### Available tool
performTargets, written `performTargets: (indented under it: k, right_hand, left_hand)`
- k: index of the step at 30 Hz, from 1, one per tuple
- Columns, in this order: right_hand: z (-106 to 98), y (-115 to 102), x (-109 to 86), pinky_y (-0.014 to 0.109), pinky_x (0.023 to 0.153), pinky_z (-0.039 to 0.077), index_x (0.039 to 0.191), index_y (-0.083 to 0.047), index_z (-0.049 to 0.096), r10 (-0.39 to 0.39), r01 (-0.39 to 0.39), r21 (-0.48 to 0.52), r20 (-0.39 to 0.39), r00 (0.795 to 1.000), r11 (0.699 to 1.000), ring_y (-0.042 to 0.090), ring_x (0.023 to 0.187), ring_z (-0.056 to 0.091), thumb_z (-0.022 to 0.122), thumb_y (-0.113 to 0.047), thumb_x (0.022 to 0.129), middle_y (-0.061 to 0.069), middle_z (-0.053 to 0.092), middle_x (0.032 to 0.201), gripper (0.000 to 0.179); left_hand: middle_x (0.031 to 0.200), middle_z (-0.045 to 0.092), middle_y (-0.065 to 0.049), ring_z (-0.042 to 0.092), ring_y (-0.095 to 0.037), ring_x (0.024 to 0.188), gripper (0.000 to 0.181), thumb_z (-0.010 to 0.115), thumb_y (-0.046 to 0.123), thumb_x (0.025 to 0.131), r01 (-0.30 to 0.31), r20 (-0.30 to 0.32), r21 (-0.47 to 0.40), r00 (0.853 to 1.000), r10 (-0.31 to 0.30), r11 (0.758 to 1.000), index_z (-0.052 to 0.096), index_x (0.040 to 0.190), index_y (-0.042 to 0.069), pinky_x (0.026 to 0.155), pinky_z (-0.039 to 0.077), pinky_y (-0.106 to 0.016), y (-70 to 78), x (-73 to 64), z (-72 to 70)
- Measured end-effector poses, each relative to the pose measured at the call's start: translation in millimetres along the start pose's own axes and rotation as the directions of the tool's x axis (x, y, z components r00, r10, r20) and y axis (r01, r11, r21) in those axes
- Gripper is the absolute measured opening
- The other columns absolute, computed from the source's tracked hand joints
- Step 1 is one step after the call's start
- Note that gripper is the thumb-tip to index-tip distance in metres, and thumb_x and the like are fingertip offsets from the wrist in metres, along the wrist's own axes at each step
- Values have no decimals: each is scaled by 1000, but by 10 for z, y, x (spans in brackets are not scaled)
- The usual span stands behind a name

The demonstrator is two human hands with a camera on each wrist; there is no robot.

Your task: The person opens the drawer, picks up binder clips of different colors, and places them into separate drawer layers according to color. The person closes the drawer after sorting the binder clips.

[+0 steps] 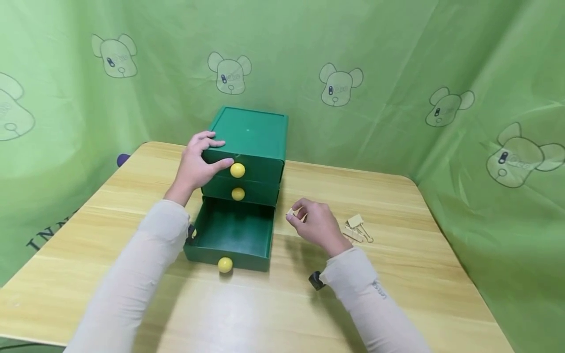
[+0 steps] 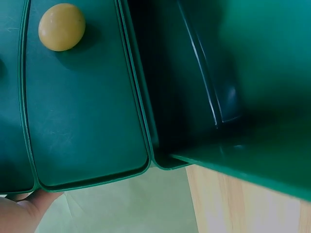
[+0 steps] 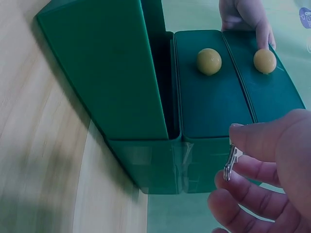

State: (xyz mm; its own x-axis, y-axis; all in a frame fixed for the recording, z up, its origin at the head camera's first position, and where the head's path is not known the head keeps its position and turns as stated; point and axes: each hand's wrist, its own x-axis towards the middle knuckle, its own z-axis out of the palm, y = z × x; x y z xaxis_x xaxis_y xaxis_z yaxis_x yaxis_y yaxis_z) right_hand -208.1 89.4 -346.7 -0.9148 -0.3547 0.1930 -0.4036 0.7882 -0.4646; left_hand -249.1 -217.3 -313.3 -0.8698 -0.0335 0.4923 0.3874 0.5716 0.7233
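Note:
A green drawer unit (image 1: pixel 249 130) stands on the table with its bottom drawer (image 1: pixel 238 230) pulled out; the inside that shows is bare. My left hand (image 1: pixel 196 164) rests at the unit's upper left corner, fingers on top and thumb against the top drawer's front beside its yellow knob (image 1: pixel 237 170). To the right of the pulled-out drawer, my right hand (image 1: pixel 319 224) pinches a small binder clip (image 3: pixel 230 162) between thumb and fingers; its silver wire handle shows in the right wrist view. Several cream binder clips (image 1: pixel 354 221) lie on the table just right of that hand.
The wooden table (image 1: pixel 353 314) reaches past the unit on both sides. A green curtain (image 1: pixel 282 44) with printed animal heads hangs behind and along the sides. The bottom drawer's yellow knob (image 1: pixel 225 265) sticks out toward the front.

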Motion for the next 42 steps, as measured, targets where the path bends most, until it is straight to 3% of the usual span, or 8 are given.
performTargets:
  k: [33,42]
  right_hand:
    - [169,-297,182,30,57,44,102,-9,66,-28,25,28,89,996,999,16,61,52,69,-29,91,-2,61,80,23]
    - [195,-383,218,29,59,46,99,-12,66,-57,56,16,84,995,998,17,68,54,69,-30,91,-2,59,77,20]
  left_hand:
    - [145,42,-8,30,-29,138,52,82,30,79,3,-10,-27,1000,-4,1000,66,122,5,110,26,-52,-13,-11,25]
    - [144,43,-8,32,-27,137,52,82,29,78,-3,-24,-19,1000,2,1000,66,121,5,110,28,-50,-39,-5,21]
